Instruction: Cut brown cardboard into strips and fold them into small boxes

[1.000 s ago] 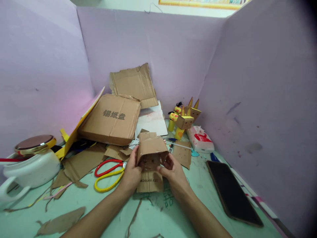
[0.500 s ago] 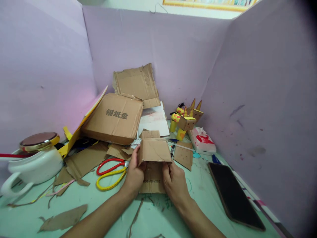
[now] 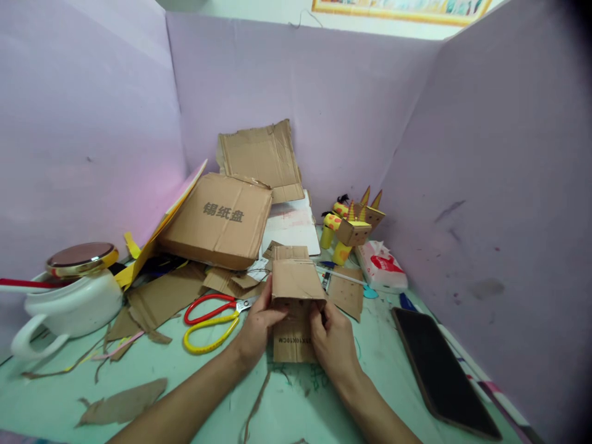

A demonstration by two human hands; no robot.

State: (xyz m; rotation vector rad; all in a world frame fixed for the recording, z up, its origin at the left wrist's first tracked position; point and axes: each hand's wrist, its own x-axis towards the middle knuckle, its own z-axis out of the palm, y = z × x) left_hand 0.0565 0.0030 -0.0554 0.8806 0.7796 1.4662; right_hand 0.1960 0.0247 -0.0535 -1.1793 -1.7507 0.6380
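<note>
A folded piece of cardboard (image 3: 298, 279) with printed lettering on its lower flap is held upright between my two hands, just above the table. My left hand (image 3: 259, 320) grips its left edge, thumb laid across the near side. On the opposite edge, my right hand (image 3: 333, 336) pinches the cardboard with curled fingers. Scissors (image 3: 211, 325) with one red and one yellow handle lie just left of my left hand, blades partly hidden behind it. Beyond my right hand lies a flat cardboard piece (image 3: 346, 291) with small holes or dots.
At left stands a white mug (image 3: 74, 308) with a round gold-rimmed lid (image 3: 83, 259) on it. A cardboard box (image 3: 217, 219) leans at the back. Yellow spotted cardboard figures (image 3: 349, 231), a tissue pack (image 3: 383, 266) and a phone (image 3: 441, 370) are on the right. Scraps (image 3: 123, 402) litter the table.
The whole view has shifted slightly. My left thumb now reaches across the near side of the cardboard, and more of the lower flap's lettering shows. Both hands keep hold.
</note>
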